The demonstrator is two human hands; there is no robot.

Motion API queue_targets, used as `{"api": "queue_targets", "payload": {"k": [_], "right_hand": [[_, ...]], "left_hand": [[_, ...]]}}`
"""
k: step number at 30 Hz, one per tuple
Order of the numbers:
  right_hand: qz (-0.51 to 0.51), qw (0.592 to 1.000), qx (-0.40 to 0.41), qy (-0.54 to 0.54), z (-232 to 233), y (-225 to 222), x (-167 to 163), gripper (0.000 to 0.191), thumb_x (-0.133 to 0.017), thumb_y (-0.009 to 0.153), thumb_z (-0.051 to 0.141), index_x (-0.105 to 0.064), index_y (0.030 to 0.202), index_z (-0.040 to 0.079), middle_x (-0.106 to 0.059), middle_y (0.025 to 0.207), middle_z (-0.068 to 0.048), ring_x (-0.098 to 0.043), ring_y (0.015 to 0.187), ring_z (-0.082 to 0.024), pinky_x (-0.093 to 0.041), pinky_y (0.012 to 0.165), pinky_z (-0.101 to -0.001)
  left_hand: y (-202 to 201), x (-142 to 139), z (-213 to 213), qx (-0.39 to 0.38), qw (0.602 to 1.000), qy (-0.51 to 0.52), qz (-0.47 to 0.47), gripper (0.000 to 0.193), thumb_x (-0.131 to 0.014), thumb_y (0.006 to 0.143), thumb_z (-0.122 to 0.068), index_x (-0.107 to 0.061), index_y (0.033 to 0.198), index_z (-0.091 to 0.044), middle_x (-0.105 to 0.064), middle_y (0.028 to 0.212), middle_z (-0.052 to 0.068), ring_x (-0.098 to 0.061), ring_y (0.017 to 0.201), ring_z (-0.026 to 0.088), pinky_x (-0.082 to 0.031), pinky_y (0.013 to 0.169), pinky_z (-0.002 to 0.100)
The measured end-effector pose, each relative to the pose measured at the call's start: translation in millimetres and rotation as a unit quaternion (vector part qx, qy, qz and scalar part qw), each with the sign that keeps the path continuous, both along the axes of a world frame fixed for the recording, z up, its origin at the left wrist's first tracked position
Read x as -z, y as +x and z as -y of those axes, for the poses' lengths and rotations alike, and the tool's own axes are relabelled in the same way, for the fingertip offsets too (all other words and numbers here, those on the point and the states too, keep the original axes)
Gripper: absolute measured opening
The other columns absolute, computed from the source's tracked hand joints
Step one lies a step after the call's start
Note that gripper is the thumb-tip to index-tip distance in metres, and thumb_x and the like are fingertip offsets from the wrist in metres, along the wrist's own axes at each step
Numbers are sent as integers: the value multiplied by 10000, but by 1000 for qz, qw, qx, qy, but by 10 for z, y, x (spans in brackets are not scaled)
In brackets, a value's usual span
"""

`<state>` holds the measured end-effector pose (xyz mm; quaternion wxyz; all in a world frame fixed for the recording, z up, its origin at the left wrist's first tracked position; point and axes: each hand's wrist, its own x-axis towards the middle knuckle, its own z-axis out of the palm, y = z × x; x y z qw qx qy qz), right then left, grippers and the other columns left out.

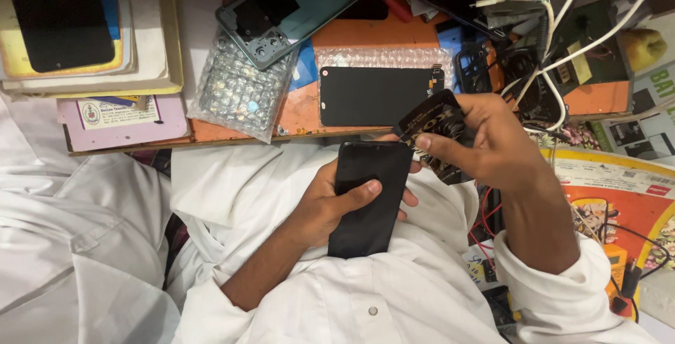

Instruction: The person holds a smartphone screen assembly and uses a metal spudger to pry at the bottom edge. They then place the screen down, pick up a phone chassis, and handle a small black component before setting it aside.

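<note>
Head view, looking down into the lap of a person in white clothing. Left hand (330, 207), just below centre, is closed around a black smartphone (369, 196), thumb laid across its dark face and fingers wrapped behind; the phone stands nearly upright in the frame, its top end toward 12 o'clock. Right hand (492, 144), at about 2 o'clock from the phone, pinches a thin dark plastic card (436, 137) between thumb and fingertips, the card's lower edge meeting the phone's upper right corner. At 12 o'clock, on an orange work board (380, 35), lie a loose black display panel (376, 94) on bubble wrap, a second bubble-wrap pouch (242, 94) at 11 o'clock, and a teal phone back cover (281, 24) above it. White cables (562, 35) and tangled parts occupy 1 to 2 o'clock; stacked books (84, 42) lie at 10 o'clock. Judged from the pose, the card is being worked at the phone's edge: a shallow angle, light pressure and a steady left-hand hold would best keep the card from slipping or the glass from cracking.
</note>
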<state>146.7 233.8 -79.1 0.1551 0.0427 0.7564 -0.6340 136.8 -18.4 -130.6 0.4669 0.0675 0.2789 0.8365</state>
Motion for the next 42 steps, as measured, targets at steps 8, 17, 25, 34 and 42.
{"api": "queue_targets", "payload": {"k": [8, 17, 25, 34, 42], "right_hand": [[-118, 987, -11, 106, 195, 92, -193, 81, -744, 933, 68, -719, 983, 10, -697, 829, -23, -627, 725, -88, -502, 628, -255], [-72, 982, 7, 173, 313, 335, -32, 148, -804, 822, 34, -720, 942, 17, -679, 724, -40, -608, 614, -105, -480, 556, -271], [-77, 987, 140, 3, 174, 443, -308, 236, -699, 969, -19, -673, 1200, -58, -736, 1050, -102, -676, 921, -104, -552, 810, -255], [-114, 969, 117, 187, 541, 301, -572, 231, -643, 906, -8, -701, 1127, 30, -769, 913, -82, -758, 806, -120, -601, 716, -237], [-192, 912, 104, 347, 755, 330, -574, 160, -785, 920, 88, -763, 1078, 92, -750, 819, -26, -616, 596, -139, -433, 599, -284]], "left_hand": [[56, 12, 30, -5, 1000, -14, -9, 594, -626, 1049, -167, -401, 1543, 73, -588, 1440, 263, -687, 1188, 356, -624, 958, 472], [46, -3, 79, -57, 998, -10, -6, 669, -610, 1056, -132, -304, 1627, 35, -591, 1325, 306, -690, 1139, 367, -610, 966, 497], [-22, -65, 123, -46, 998, 41, -14, 650, -581, 1067, -108, -280, 1632, 8, -492, 1540, 314, -662, 1205, 392, -605, 988, 514], [0, -125, 147, -52, 998, 31, -33, 633, -583, 1071, -114, -297, 1624, 1, -506, 1534, 300, -662, 1226, 386, -593, 1023, 518], [73, -245, 189, -34, 996, -54, -61, 650, -573, 1073, -185, -300, 1626, 22, -678, 1274, 245, -690, 1197, 308, -578, 1059, 445]]}}
